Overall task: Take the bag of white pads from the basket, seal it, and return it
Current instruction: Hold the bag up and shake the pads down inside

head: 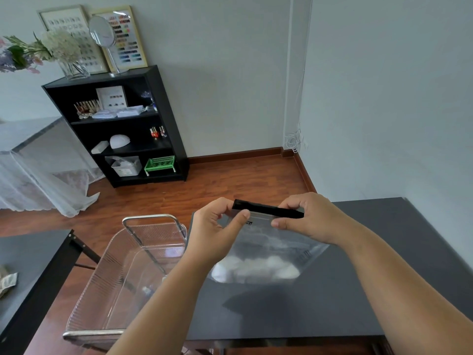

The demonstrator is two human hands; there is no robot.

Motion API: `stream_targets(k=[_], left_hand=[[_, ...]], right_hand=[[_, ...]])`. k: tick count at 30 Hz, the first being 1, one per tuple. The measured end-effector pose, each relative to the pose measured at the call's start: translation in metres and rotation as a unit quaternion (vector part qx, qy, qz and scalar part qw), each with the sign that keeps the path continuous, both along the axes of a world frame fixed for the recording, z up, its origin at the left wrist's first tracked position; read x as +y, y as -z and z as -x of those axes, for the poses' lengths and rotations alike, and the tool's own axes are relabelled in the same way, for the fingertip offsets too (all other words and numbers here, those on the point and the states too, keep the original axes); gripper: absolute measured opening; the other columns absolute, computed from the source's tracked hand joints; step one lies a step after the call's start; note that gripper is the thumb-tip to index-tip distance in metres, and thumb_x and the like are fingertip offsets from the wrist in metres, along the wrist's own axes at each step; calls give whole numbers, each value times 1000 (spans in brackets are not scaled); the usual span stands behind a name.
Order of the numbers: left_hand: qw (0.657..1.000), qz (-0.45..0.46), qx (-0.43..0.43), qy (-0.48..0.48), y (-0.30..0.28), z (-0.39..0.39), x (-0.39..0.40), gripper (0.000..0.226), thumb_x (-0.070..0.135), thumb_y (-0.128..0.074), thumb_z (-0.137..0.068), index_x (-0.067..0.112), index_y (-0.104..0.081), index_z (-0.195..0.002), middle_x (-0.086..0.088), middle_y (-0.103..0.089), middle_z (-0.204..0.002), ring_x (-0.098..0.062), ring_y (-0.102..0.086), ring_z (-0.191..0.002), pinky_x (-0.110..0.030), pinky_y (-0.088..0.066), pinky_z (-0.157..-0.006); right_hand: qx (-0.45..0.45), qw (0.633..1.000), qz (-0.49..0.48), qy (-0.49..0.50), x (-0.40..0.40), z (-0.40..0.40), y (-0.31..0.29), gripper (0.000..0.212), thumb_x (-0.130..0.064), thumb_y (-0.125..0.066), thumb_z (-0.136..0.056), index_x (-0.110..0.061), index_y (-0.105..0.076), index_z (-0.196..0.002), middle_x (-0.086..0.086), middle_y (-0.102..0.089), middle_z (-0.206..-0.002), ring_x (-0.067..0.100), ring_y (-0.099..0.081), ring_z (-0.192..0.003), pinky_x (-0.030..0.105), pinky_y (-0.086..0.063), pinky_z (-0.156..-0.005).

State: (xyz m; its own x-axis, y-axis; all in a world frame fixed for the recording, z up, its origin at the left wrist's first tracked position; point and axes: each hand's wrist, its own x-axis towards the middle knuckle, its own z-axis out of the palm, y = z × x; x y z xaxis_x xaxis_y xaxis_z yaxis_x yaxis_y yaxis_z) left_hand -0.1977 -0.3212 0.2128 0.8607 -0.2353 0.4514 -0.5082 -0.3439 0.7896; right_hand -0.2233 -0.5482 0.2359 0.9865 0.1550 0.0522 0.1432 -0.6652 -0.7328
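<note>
So, both hands up over the dark table: left hand and right hand pinching the black strip atop one clear bag, white pads inside. One clear basket left; black shelf far.

Both hands hold a clear bag of white pads above a dark table, gripping its black top strip.

The left hand pinches the left end of the black sealing strip; the right hand pinches the right end. The bag hangs tilted above the dark table, white pads gathered at its bottom. A clear ribbed basket with metal handles stands just left of the table. A black shelf unit stands against the far wall.
</note>
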Motion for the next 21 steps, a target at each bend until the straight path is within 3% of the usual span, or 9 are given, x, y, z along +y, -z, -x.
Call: stream_targets(k=[3,7,10,13,16,19,21], left_hand=[[999,24,31,-23,2,-3,6,12,32,-72,-83,31,-68,-71,19,-62,-64,0,-51,-63,-18,-40,-66],[992,71,103,-8,4,-16,26,22,40,-70,-77,24,-62,-64,15,-52,-58,-6,-42,-57,-19,-38,-56],[985,70,160,18,4,-26,39,33,45,-73,-72,13,-66,-72,-10,-56,-68,-20,-45,-64,-33,-37,-61],[978,4,201,52,-1,-32,48,26,44,-75,-69,18,-73,-76,-14,-65,-73,-24,-51,-66,-39,-39,-64],[967,-86,221,98,-17,-35,46,24,44,-80,-68,26,-77,-82,1,-75,-83,-15,-66,-77,-33,-51,-75],[950,-250,146,120,-33,-36,24,18,52,-79,-71,38,-76,-81,20,-73,-82,3,-67,-82,-20,-49,-76],[943,-301,95,108,-40,-35,7,15,50,-77,-76,36,-76,-77,21,-72,-75,5,-64,-78,-23,-50,-73]], right_hand=[[18,997,65,28,-21,4,-1,35,-65,-71,-67,-32,-72,-78,-11,-71,-78,6,-64,-79,40,-47,-91],[24,996,44,69,-52,12,2,16,-58,-77,-66,-45,-72,-72,-24,-69,-76,-1,-62,-86,40,-42,-95],[29,996,-38,78,-62,16,6,25,-60,-75,-56,-41,-75,-72,-22,-71,-79,-5,-62,-79,27,-43,-81],[16,991,-110,78,-65,16,12,27,-55,-76,-58,-33,-76,-74,-16,-72,-76,-3,-61,-68,23,-42,-73],[6,989,-141,51,-64,17,15,16,-43,-79,-66,-29,-75,-73,-9,-71,-74,8,-62,-73,29,-45,-77],[-7,987,-162,17,-61,15,16,11,-34,-80,-70,-26,-74,-73,-7,-70,-72,6,-61,-70,26,-44,-73],[-16,983,-180,15,-60,13,15,16,-38,-80,-68,-25,-74,-74,-6,-69,-71,6,-61,-70,21,-45,-70]])
